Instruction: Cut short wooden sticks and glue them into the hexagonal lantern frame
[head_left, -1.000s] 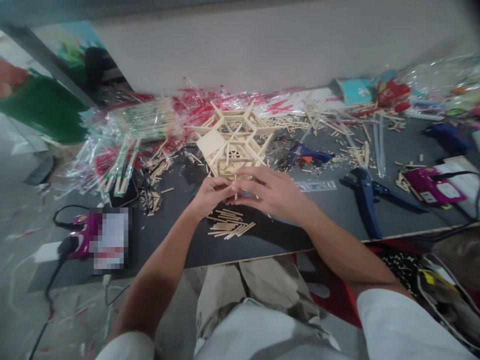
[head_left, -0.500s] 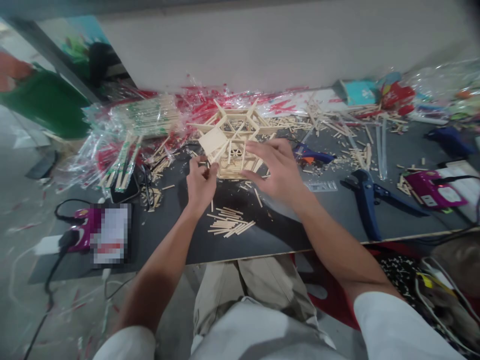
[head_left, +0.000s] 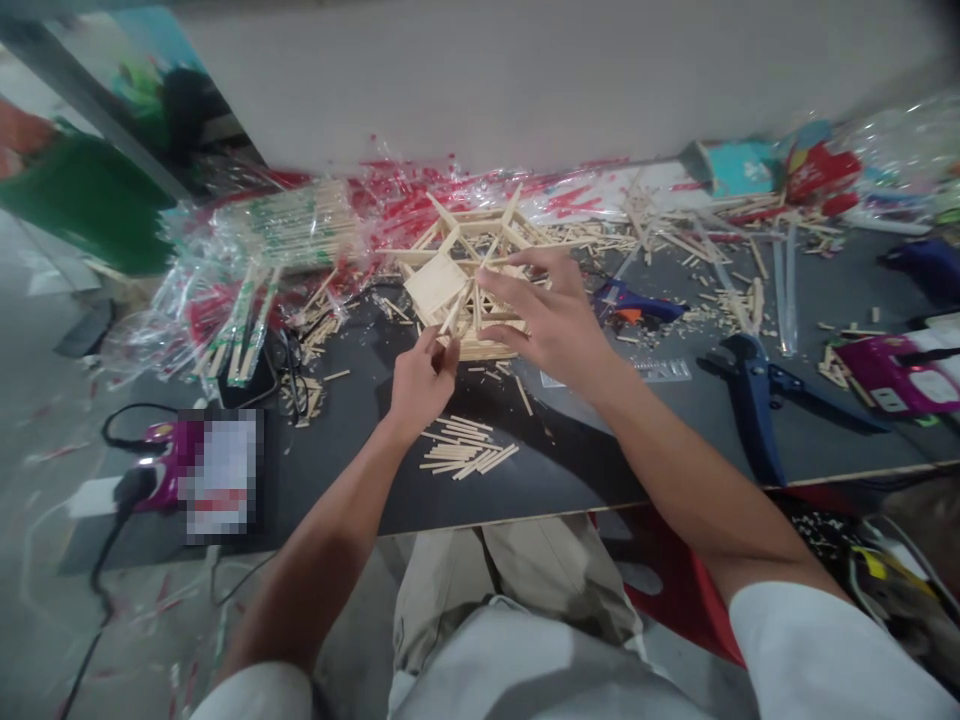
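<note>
A pale wooden stick model (head_left: 487, 232) stands on the dark table, with pointed posts at its back and a square wooden panel (head_left: 435, 286) tilted at its front left. My left hand (head_left: 424, 378) is pinched at the model's front left, on a thin stick (head_left: 452, 312) just below the panel. My right hand (head_left: 551, 315) is at the model's right side, thumb and fingers bent round a thin upright stick. Its fingertips partly cover the model's front. Nearer the table's edge lies a loose pile of short sticks (head_left: 469, 447).
Blue cutters (head_left: 757, 400) and a blue glue gun (head_left: 641, 304) lie to the right, by a clear ruler (head_left: 660, 371). Plastic-wrapped sticks (head_left: 292, 230) fill the back left. A purple power strip (head_left: 166, 460) sits front left, another (head_left: 892, 375) far right.
The camera view has shifted slightly. My left hand has moved right and slightly down, closer under the panel. My right hand's fingers have come further left over the model's front.
</note>
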